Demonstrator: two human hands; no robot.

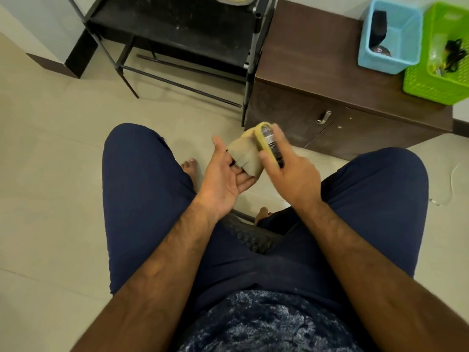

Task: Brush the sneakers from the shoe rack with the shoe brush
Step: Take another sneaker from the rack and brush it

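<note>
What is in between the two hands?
The head view shows a tan sneaker between the left hand and right hand, with the right hand's brush against it.

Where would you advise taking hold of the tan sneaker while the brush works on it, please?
Grip the sneaker at its near, lower end, coming from the left, where the left hand holds it with fingers tucked at that end. The brush in the right hand lies along its right side, so a grip from the left likely keeps that face free.
</note>
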